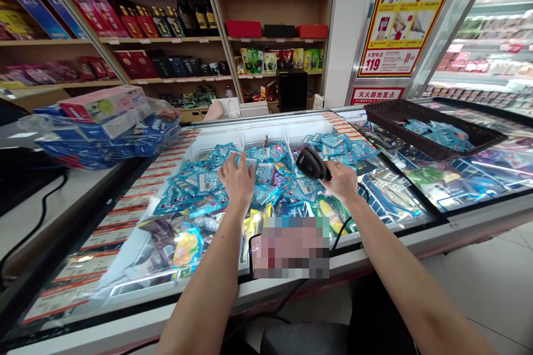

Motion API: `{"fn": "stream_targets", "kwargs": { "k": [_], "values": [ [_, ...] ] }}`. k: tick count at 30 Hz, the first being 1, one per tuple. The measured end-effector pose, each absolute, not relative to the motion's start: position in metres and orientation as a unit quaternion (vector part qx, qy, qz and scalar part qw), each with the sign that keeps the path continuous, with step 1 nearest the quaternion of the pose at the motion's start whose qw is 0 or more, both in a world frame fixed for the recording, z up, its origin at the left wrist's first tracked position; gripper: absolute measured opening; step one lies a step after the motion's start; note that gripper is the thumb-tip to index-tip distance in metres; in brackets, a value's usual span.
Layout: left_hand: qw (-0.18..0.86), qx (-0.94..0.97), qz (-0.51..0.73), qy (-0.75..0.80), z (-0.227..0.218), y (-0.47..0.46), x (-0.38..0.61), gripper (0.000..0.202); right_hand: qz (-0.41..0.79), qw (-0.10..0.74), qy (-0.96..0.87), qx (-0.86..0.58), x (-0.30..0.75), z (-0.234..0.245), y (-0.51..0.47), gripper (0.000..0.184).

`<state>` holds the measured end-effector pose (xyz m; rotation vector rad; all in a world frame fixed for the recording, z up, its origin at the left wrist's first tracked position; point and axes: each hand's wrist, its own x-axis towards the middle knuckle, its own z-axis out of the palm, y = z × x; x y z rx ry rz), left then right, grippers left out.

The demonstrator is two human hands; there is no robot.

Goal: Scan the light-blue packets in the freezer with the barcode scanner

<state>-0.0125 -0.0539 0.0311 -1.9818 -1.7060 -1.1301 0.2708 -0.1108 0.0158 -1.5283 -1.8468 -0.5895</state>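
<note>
My left hand (pixel 238 177) is over a spread of small blue printed packets (pixel 206 182), its fingers apart and nothing seen in them. Whether its fingertips touch the packets I cannot tell. My right hand (pixel 340 179) is wrapped round the handle of a black barcode scanner (pixel 311 163), whose head points left over the packets. A cord (pixel 343 227) runs down below that hand. More blue packets (pixel 333 145) lie beyond the scanner. The packets rest on the glass top of a chest freezer (pixel 125 272), with coloured bags showing beneath.
A phone-like device with a blurred screen (pixel 291 249) lies at the near edge. On the right stands a dark basket (pixel 387 122) with blue packets in it. Plastic-wrapped boxes (pixel 104 122) are stacked at the left. Stocked shelves (pixel 166 41) stand behind.
</note>
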Motion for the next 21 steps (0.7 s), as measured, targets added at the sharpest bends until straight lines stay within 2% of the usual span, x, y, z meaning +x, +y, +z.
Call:
{"fn": "stream_targets", "kwargs": {
  "k": [6, 16, 21],
  "values": [
    [0.11, -0.834, -0.275, -0.466, 0.024, -0.055, 0.004, 0.03, -0.221, 0.329, -0.708, -0.585, 0.272, 0.016, -0.111, 0.022],
    [0.126, -0.815, -0.289, -0.486, 0.021, -0.048, 0.001, 0.027, -0.214, 0.33, -0.695, -0.601, 0.275, 0.015, -0.11, 0.021],
    [0.019, -0.866, -0.25, -0.433, 0.029, -0.058, 0.018, 0.033, -0.211, 0.327, -0.692, -0.608, 0.276, 0.014, -0.109, 0.021]
  ]
}}
